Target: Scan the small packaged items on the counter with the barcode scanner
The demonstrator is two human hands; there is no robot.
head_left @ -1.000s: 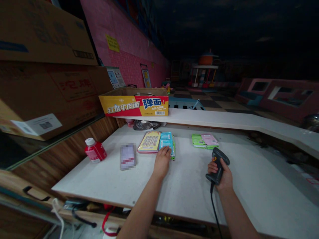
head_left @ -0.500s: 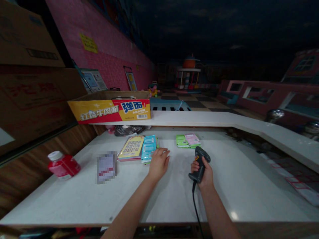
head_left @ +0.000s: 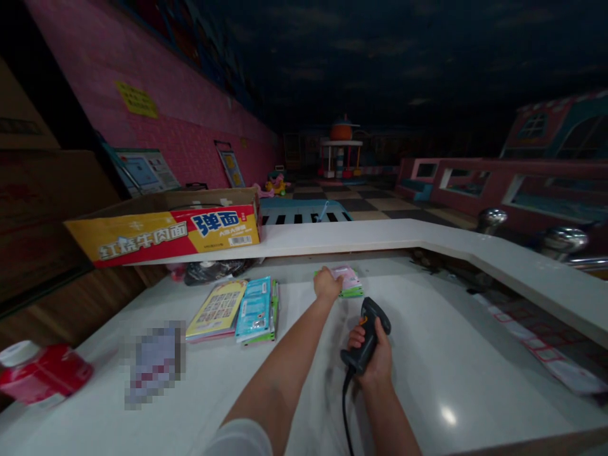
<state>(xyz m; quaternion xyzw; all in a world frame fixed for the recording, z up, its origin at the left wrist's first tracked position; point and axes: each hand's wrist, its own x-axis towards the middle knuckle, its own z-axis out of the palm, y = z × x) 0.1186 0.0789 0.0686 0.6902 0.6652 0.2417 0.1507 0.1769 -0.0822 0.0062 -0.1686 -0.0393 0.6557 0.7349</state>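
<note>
My left hand (head_left: 327, 283) reaches out to the small stack of pink and green packets (head_left: 349, 278) at the back of the counter. Its fingers curl over the green left part of that stack, and the thumb lies beside the pink packet; the fingertips are partly hidden. In my right hand (head_left: 377, 354) is a dark barcode scanner (head_left: 373, 323), gripped by its handle and tilted above the counter, its cord running down toward me. Left of my left arm lie blue packets (head_left: 255, 308) on green ones, against a yellow booklet (head_left: 218, 308) printed with a grid.
A red bottle with a white cap (head_left: 45, 375) and a blurred-out card (head_left: 156, 362) are at the left of the white counter (head_left: 456, 354). A raised ledge (head_left: 332, 237) runs along the back, bearing an open noodle carton (head_left: 166, 234). Metal knobs (head_left: 491, 220) stand at right.
My left hand has moved forward and right, from beside the blue packets to the pink and green stack. The scanner stays in my right hand. The view has shifted right.
</note>
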